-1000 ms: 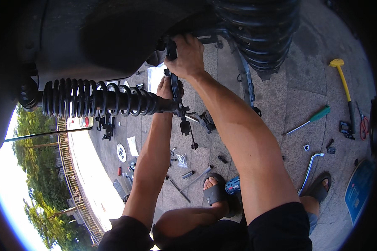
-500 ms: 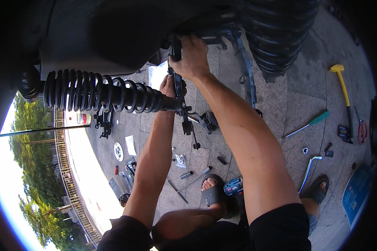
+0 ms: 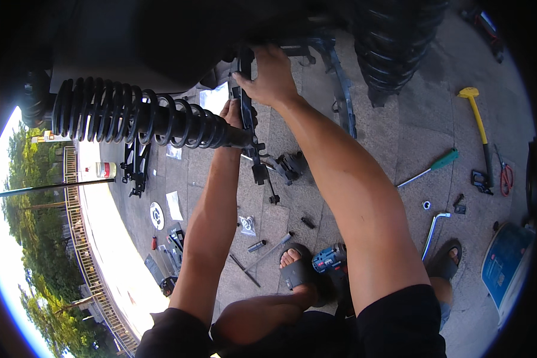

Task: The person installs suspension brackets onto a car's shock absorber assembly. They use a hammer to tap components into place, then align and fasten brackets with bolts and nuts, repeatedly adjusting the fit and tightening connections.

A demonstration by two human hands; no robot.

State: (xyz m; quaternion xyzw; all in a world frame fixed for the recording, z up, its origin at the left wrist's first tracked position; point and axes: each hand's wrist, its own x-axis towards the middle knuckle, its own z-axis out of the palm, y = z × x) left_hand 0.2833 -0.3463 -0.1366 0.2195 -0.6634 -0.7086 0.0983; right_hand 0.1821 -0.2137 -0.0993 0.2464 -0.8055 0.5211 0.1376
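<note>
A long black metal bar (image 3: pixel 247 116) with brackets hangs ahead of me, meeting the lower end of a black coil-spring shock absorber (image 3: pixel 143 117). My left hand (image 3: pixel 233 113) is closed round the bar from its left side, just beyond the shock's end. Part of that hand is hidden behind the bar and the shock. Higher up, my right hand (image 3: pixel 271 76) grips the same bar from the right, its thumb laid across it. The tips of its fingers vanish under a dark body panel (image 3: pixel 131 48). From the bar's near end dangles a thin rod (image 3: pixel 272 190).
A second large spring (image 3: pixel 397 48) hangs at upper right. On the paving lie a yellow-headed hammer (image 3: pixel 477 116), a green-handled screwdriver (image 3: pixel 435 165), a bent wrench (image 3: pixel 437 232), a blue power tool (image 3: pixel 329 259), sockets (image 3: pixel 257 245) and a black bracket (image 3: pixel 136 167). A blue-topped box (image 3: pixel 504 265) stands right.
The view has shifted, so most things sit slightly left and higher. My right thumb has stretched further across the bar. Fewer of my left fingers show past the bar's right side.
</note>
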